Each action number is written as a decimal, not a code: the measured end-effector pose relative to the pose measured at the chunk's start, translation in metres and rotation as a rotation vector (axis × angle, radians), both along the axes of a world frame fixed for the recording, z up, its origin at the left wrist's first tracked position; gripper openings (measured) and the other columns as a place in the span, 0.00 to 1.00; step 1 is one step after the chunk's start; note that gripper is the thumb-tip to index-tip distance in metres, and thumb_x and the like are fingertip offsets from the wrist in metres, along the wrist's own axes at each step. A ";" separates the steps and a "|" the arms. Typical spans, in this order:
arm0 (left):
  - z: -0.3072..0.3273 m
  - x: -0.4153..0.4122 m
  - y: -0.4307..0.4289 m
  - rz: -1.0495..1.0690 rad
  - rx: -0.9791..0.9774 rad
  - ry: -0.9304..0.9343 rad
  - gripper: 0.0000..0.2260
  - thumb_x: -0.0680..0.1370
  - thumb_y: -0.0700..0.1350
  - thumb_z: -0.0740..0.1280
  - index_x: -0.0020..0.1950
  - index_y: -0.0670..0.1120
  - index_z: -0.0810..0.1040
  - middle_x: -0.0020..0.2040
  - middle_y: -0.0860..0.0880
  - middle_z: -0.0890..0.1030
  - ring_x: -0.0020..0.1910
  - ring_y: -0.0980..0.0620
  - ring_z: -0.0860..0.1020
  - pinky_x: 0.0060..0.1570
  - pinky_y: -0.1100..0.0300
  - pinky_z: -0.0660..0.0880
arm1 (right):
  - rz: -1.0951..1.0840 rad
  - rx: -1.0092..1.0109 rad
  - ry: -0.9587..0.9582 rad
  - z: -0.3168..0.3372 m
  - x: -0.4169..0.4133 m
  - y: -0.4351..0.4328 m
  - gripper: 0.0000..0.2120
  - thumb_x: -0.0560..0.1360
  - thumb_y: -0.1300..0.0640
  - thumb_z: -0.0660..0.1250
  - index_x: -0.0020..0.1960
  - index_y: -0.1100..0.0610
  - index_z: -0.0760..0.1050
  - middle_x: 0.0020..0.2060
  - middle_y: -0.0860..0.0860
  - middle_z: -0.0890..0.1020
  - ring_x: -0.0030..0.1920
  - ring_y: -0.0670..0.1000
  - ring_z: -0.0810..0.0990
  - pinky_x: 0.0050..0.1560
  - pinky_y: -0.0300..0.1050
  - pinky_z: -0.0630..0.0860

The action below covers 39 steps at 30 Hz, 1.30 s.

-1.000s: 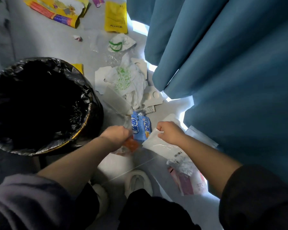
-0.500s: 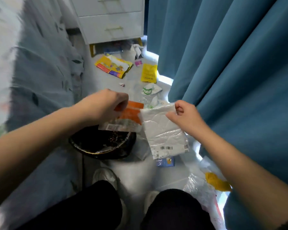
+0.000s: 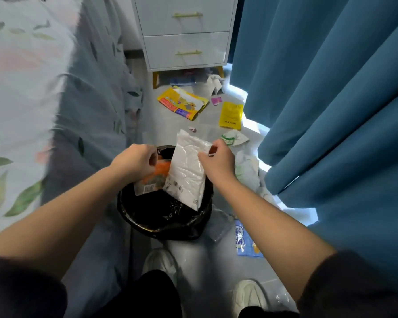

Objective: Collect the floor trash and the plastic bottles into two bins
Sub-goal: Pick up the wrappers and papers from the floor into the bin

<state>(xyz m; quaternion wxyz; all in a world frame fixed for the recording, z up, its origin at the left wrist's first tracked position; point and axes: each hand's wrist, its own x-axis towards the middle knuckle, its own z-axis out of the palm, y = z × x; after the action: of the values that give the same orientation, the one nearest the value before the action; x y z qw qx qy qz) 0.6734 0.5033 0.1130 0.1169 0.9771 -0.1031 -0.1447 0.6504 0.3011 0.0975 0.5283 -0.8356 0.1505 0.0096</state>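
A round bin lined with a black bag (image 3: pixel 147 222) stands on the floor in front of my feet. My left hand (image 3: pixel 135 160) grips an orange and clear wrapper (image 3: pixel 153 177) over the bin's mouth. My right hand (image 3: pixel 216 160) pinches the top edge of a white plastic bag (image 3: pixel 187 173), which hangs with its lower end inside the bin. On the floor to the right of the bin lies a blue pouch (image 3: pixel 245 241). No plastic bottle shows.
More trash litters the floor beyond the bin: a yellow printed packet (image 3: pixel 182 105), a yellow bag (image 3: pixel 230 114), white crumpled bags (image 3: pixel 246 168). A white drawer unit (image 3: pixel 185 33) stands at the back. Blue curtains (image 3: pixel 331 99) hang on the right, a bed with leaf-print bedding (image 3: pixel 32 88) on the left.
I have straightened up from the floor, lifting the orange wrapper and the white bag. Both hands have moved over the bin, and the white bag's end now dips into it.
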 end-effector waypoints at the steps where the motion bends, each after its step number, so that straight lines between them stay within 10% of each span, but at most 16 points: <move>1: -0.007 0.004 -0.001 0.008 0.001 0.015 0.06 0.71 0.40 0.66 0.37 0.50 0.72 0.40 0.48 0.79 0.42 0.46 0.76 0.42 0.53 0.75 | 0.000 0.002 0.009 -0.005 0.002 0.003 0.08 0.71 0.61 0.66 0.47 0.60 0.70 0.38 0.51 0.73 0.36 0.49 0.70 0.32 0.39 0.66; 12: -0.067 0.015 -0.009 0.130 0.104 0.159 0.03 0.71 0.40 0.65 0.40 0.48 0.74 0.43 0.47 0.79 0.46 0.44 0.77 0.45 0.51 0.77 | 0.045 -0.113 -0.091 -0.059 -0.001 0.027 0.09 0.72 0.65 0.64 0.42 0.56 0.63 0.43 0.51 0.68 0.34 0.42 0.65 0.35 0.34 0.64; 18: -0.087 0.005 -0.012 0.181 0.079 0.297 0.07 0.71 0.48 0.68 0.46 0.49 0.75 0.47 0.47 0.79 0.46 0.47 0.76 0.47 0.53 0.76 | 0.208 -0.135 0.000 -0.076 -0.011 0.026 0.24 0.74 0.58 0.68 0.66 0.55 0.62 0.62 0.54 0.68 0.56 0.52 0.73 0.52 0.41 0.70; 28: -0.019 -0.018 -0.081 -0.035 -0.047 0.000 0.14 0.73 0.47 0.66 0.57 0.48 0.75 0.56 0.47 0.76 0.55 0.45 0.75 0.51 0.51 0.74 | 0.108 -0.195 -0.106 -0.048 -0.049 -0.074 0.24 0.72 0.61 0.67 0.66 0.55 0.65 0.62 0.52 0.72 0.62 0.50 0.71 0.59 0.42 0.69; 39: -0.097 -0.050 -0.229 -0.236 -0.021 0.230 0.17 0.75 0.47 0.66 0.63 0.47 0.70 0.61 0.45 0.76 0.58 0.43 0.75 0.51 0.52 0.73 | -0.010 -0.415 0.286 -0.123 -0.154 -0.226 0.25 0.71 0.59 0.69 0.65 0.54 0.67 0.62 0.51 0.74 0.62 0.54 0.73 0.58 0.49 0.72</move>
<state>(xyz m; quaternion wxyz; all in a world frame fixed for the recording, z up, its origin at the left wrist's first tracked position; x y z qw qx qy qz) 0.6230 0.2740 0.0162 0.1204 0.9339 -0.2046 -0.2673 0.4966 0.0751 -0.0255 0.3186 -0.9156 0.2267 0.0938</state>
